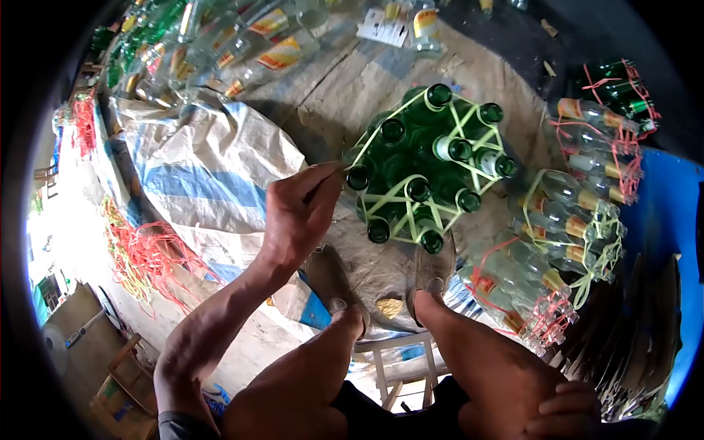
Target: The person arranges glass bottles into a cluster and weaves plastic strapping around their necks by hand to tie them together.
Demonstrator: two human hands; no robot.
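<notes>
A bundle of upright green glass bottles (418, 158) stands on the ground in front of my feet. Pale yellow-green plastic string (466, 117) criss-crosses between the bottle necks. At the bundle's left edge, my left hand (301, 209) has its thumb and forefinger pinched on the string, beside a bottle neck (358, 177). My right hand (565, 412) rests on my right thigh at the lower right, with its fingers laid over the leg and nothing visible in them.
Tied bundles of clear bottles (513, 286) lie to the right, near cardboard sheets (623, 330) and a blue container (675, 198). Loose bottles (220, 51) are heaped at the upper left. Red and yellow string (150, 253) lies by a white-and-blue tarp (205, 161).
</notes>
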